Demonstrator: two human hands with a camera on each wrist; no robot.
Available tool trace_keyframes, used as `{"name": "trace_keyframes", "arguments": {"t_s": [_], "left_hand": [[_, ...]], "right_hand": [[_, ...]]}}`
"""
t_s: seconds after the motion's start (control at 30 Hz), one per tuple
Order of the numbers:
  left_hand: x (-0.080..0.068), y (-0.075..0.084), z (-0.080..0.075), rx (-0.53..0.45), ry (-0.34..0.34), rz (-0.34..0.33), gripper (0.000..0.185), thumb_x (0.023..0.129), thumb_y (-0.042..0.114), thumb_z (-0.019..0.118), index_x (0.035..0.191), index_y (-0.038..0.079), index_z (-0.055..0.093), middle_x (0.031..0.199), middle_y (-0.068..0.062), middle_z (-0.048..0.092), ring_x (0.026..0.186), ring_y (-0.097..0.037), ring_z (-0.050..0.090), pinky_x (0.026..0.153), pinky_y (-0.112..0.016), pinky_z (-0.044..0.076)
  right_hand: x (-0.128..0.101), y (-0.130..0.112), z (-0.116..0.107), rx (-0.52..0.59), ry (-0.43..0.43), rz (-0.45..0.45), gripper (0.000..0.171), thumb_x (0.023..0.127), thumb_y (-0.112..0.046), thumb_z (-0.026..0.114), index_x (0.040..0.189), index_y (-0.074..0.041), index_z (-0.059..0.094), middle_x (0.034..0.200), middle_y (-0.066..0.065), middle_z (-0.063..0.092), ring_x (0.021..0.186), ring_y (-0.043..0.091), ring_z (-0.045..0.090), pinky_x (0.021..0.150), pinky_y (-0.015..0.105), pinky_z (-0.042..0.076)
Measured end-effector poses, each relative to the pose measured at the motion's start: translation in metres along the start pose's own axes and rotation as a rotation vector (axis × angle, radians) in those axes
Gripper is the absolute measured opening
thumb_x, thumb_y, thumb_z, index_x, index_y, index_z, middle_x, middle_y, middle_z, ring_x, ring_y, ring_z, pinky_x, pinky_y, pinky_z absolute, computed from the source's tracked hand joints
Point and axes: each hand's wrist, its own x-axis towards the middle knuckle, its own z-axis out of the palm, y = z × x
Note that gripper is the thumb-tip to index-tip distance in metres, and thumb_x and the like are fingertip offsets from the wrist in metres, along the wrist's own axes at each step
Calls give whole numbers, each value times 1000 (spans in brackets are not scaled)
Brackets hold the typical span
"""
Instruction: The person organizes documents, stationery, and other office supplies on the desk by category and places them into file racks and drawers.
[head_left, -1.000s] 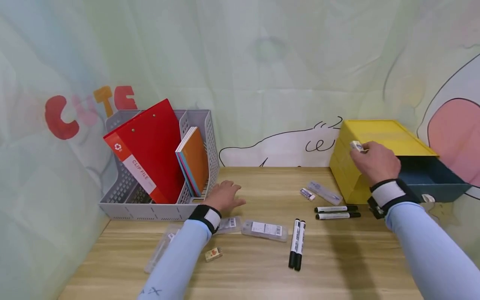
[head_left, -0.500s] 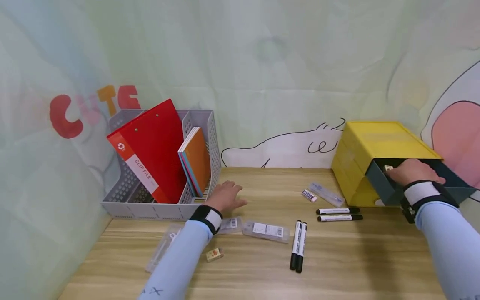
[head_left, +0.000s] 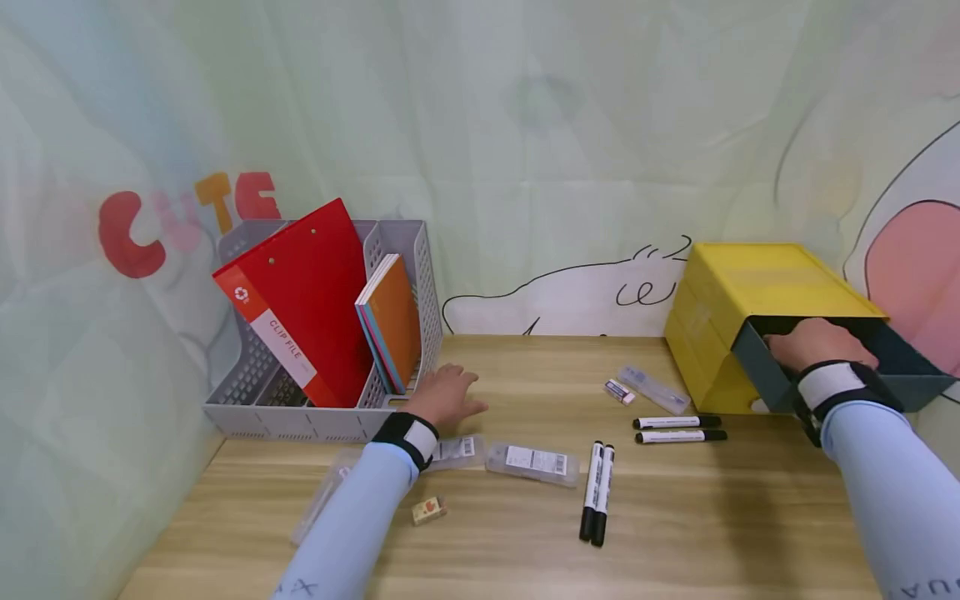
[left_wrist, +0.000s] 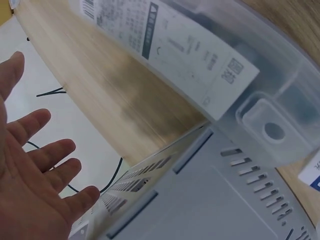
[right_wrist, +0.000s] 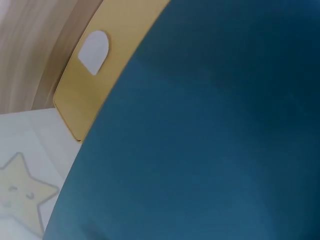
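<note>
My right hand (head_left: 821,346) reaches down into the dark blue drawer (head_left: 918,390), which is pulled out of the yellow cabinet (head_left: 798,279). Its fingertips are hidden behind the drawer's front, so whether the small eraser is still in them does not show. In the right wrist view, the drawer's front (right_wrist: 190,125) fills most of the picture and hides the hand. My left hand (head_left: 442,398) has its fingers spread and holds nothing. It is above a labelled translucent plastic case (head_left: 459,450), beside the grey desk organizer (head_left: 315,422); the left wrist view shows the fingers (left_wrist: 55,152) apart.
Standing in the organizer are a red clip file (head_left: 315,308) and several thin notebooks (head_left: 395,321). On the table lie another case (head_left: 532,464), a clear case (head_left: 654,390), a white-and-blue eraser (head_left: 619,392), a patterned eraser (head_left: 428,510), two upright-lying markers (head_left: 597,493) and two sideways markers (head_left: 678,429).
My right hand has moved right and down from in front of the cabinet into the drawer, carrying a small eraser that is now out of sight. The left hand has barely moved.
</note>
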Motion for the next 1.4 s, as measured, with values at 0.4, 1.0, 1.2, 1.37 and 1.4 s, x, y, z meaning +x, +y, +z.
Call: {"name": "trace_keyframes", "arguments": {"t_s": [0.4, 1.0, 1.2, 1.37, 1.4], "left_hand": [[-7, -5, -14, -74, -55, -33, 63, 94, 43, 66, 146, 10, 49, 144, -15, 51, 132, -32, 47, 111, -49, 36], [-12, 0, -20, -70, -130, -25, 54, 90, 34, 73, 135, 8, 60, 133, -11, 62, 117, -27, 58, 101, -48, 45], [-16, 2, -25, -55, -180, -25, 51, 89, 34, 75, 130, 6, 63, 127, -10, 64, 104, -24, 59, 96, -44, 48], [-22, 1, -27, -46, -193, -35, 51, 88, 35, 75, 129, 6, 64, 125, -10, 65, 104, -24, 59, 97, -44, 48], [-23, 1, -27, -48, -194, -35, 52, 89, 35, 75, 129, 6, 63, 126, -10, 65, 105, -25, 59, 98, -44, 48]], "right_hand": [[-16, -27, 12, 67, 247, -26, 53, 99, -32, 34, 79, 14, 51, 77, 28, 48, 79, 46, 48, 69, 55, 40], [-32, -89, 51, 148, 536, -225, 51, 94, -29, 50, 124, 13, 43, 127, 38, 40, 120, 53, 34, 97, 68, 26], [-42, -108, 86, 84, 500, -439, 57, 94, -29, 61, 131, 13, 48, 133, 36, 45, 124, 52, 40, 104, 67, 29], [-46, -113, 114, 61, 210, -545, 67, 96, -33, 63, 142, 10, 43, 139, 36, 44, 123, 52, 46, 100, 64, 40], [-47, -113, 119, 60, 137, -548, 69, 96, -36, 63, 144, 9, 41, 141, 36, 43, 124, 52, 45, 101, 63, 40]]}}
